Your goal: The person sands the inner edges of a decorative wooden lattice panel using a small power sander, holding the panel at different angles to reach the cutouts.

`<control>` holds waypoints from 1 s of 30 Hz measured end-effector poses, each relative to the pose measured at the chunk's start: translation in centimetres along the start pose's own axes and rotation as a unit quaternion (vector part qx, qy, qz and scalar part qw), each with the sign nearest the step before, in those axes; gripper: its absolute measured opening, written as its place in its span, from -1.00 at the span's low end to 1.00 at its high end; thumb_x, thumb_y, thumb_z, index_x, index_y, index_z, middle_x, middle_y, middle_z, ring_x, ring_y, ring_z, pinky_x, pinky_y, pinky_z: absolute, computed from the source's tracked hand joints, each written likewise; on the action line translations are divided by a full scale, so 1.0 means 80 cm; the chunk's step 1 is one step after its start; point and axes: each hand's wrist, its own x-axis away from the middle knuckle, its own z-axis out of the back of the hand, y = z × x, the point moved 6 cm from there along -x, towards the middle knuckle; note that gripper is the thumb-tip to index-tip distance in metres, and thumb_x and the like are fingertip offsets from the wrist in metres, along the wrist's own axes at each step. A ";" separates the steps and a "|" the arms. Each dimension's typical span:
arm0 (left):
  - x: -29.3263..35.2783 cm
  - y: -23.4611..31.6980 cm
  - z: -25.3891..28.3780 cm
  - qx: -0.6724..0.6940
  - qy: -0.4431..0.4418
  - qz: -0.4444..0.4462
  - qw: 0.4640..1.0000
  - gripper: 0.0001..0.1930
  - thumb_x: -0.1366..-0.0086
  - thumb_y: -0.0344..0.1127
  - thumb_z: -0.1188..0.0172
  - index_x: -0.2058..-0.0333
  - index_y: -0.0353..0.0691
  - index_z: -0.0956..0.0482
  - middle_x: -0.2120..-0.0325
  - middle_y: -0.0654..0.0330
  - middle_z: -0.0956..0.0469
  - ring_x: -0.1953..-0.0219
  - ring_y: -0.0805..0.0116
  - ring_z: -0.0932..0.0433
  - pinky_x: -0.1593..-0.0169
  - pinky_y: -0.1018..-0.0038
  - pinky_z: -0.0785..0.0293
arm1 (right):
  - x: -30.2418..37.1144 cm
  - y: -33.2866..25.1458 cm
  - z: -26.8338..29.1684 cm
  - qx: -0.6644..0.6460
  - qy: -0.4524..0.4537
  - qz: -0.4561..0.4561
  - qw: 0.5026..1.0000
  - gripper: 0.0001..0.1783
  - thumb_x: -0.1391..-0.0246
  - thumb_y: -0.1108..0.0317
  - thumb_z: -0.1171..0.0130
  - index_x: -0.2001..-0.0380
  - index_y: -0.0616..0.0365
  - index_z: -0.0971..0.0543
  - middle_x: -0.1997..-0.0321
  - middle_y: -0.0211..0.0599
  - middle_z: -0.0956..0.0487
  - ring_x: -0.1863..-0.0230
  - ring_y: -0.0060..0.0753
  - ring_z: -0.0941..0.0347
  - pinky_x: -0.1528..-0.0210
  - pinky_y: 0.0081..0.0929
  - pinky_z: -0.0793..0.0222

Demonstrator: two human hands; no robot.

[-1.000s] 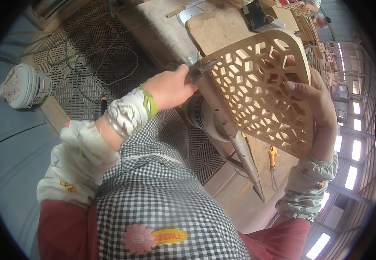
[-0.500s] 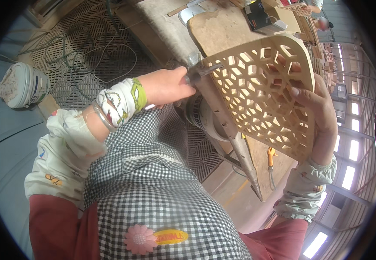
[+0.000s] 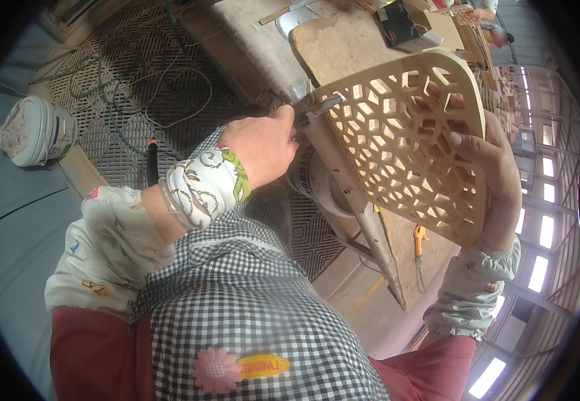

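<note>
A pale wooden panel, cut through with a pattern of angular holes, stands tilted over the edge of a workbench. My right hand grips its right side, thumb on the near face and fingers showing through the holes from behind. My left hand is closed around a metal tool. The tool's flat, shiny end lies at the panel's upper left edge. Its handle is hidden in my fist, so its exact kind cannot be told.
The worn workbench edge runs below the panel. A brown board and a dark box lie beyond. An orange-handled tool hangs at the right. A white bucket, cables and floor grating are at the left.
My left hand has turned and shifted slightly down, and its forearm has swung toward the apron. The tool's end has tilted and looks brighter. The panel and my right hand have barely moved.
</note>
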 end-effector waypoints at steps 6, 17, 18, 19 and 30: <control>-0.007 0.005 -0.005 0.020 0.024 0.006 0.999 -0.62 -0.43 -0.11 -0.20 0.07 -0.33 -0.39 0.28 -0.13 -0.74 0.16 -0.25 -0.72 0.05 -0.07 -0.62 | 0.004 -0.003 0.007 0.071 0.076 -0.033 0.994 -0.28 -0.03 0.24 -0.51 -0.25 0.26 -0.54 -0.01 -0.18 -0.70 0.06 -0.31 -0.62 -0.03 -0.39 -0.49; 0.029 0.005 -0.039 -0.011 0.039 -0.007 0.999 -0.61 -0.44 -0.09 -0.22 0.04 -0.30 -0.39 0.40 0.03 -0.74 0.36 -0.08 -0.75 0.28 0.04 -0.66 | 0.008 -0.003 0.001 0.064 0.076 -0.020 0.995 -0.26 -0.03 0.14 -0.52 -0.23 0.27 -0.53 0.00 -0.13 -0.69 -0.03 -0.24 -0.58 -0.16 -0.25 -0.43; 0.029 0.008 -0.044 -0.025 0.033 -0.006 0.999 -0.61 -0.44 -0.09 -0.22 0.04 -0.30 -0.39 0.42 0.03 -0.74 0.37 -0.09 -0.75 0.30 0.05 -0.66 | 0.007 -0.005 0.000 0.065 0.070 -0.018 0.995 -0.25 -0.03 0.14 -0.52 -0.23 0.27 -0.53 -0.01 -0.12 -0.69 -0.04 -0.23 -0.58 -0.17 -0.24 -0.43; 0.029 0.011 -0.046 -0.041 0.025 -0.008 0.999 -0.61 -0.44 -0.09 -0.22 0.03 -0.31 -0.39 0.43 0.02 -0.73 0.38 -0.09 -0.75 0.32 0.06 -0.67 | 0.007 -0.004 0.000 0.063 0.068 -0.016 0.996 -0.24 -0.03 0.14 -0.52 -0.24 0.28 -0.52 -0.02 -0.11 -0.68 -0.05 -0.22 -0.59 -0.17 -0.23 -0.44; 0.010 0.013 -0.038 -0.006 0.049 -0.035 0.998 -0.60 -0.41 -0.12 -0.23 0.03 -0.33 -0.39 0.37 -0.05 -0.74 0.31 -0.13 -0.75 0.23 0.00 -0.67 | -0.001 0.002 0.010 0.082 0.026 -0.003 0.996 -0.24 -0.02 0.14 -0.52 -0.24 0.29 -0.54 -0.02 -0.08 -0.69 -0.02 -0.21 -0.61 -0.16 -0.21 -0.46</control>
